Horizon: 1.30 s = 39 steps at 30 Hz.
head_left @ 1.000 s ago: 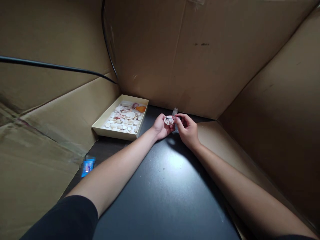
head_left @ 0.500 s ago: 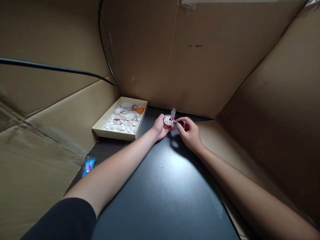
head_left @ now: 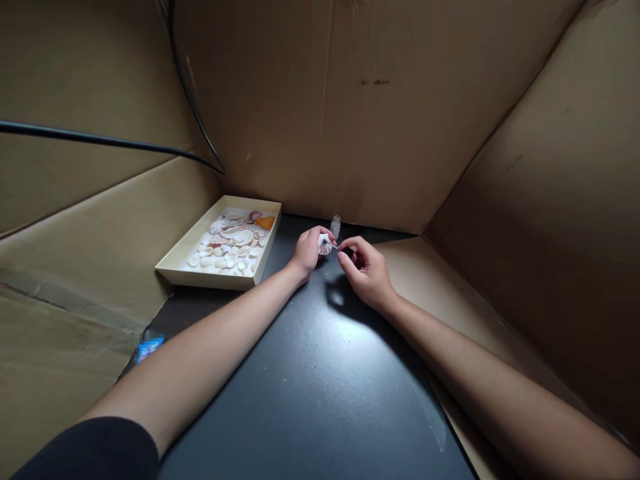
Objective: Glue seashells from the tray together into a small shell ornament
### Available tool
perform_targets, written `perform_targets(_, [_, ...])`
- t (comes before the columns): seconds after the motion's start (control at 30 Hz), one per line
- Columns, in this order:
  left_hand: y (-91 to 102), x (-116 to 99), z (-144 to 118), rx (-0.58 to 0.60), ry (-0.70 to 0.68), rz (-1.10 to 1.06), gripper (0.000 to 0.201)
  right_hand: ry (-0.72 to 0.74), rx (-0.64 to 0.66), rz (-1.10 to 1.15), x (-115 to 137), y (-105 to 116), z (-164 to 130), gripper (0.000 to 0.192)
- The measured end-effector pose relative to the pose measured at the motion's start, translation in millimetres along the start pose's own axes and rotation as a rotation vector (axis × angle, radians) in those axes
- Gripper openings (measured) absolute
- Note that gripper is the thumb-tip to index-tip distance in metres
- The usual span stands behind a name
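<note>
While the right hand pinches a black-handled brush, the left hand grips a shell by its tip, mid-frame; left of centre, a tray holds more shells; a bottle stands just above centre

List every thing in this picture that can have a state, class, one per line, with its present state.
Scallop shell: held, dark-streaked
Black-capped applicator: held, stem pointing toward the shell
Left hand: closed on the shell
Right hand: pinching the applicator
Small bottle: upright; capped or not, unclear
Cream tray: open-topped, holding seashells
Blue packet: partly hidden; sealed or not, unclear
</note>
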<state>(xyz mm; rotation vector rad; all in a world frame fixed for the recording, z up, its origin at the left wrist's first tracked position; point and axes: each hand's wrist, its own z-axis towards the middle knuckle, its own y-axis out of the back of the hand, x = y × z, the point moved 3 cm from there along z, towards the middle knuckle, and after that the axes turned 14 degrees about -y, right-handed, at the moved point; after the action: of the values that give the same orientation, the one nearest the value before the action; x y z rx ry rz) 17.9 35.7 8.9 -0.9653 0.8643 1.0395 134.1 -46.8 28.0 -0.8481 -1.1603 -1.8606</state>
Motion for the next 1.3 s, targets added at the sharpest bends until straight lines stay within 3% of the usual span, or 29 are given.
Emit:
perform_targets(0.2, [-0.3,-1.6,-0.4,0.0,0.031,-0.055,0.023,0.006,0.074,-0.107,2.4,-2.1,-2.3,0.009])
perform_targets(0.43, [0.8,-1.2,0.4,-0.008,0.027,-0.083,0.024,0.036,0.045,-0.07,4.2,-1.3,-4.1,0.015])
perform_targets(0.77, [0.3,-1.5,-0.6,-0.013,0.032,-0.098,0.023,0.021,0.14,-0.143,1.9,-4.1,-4.6,0.015])
perform_targets(1.3, [1.9,-0.7,0.3,-0.036,0.058,-0.145,0.024,0.041,0.134,-0.13,8.9,-4.4,-8.0,0.016])
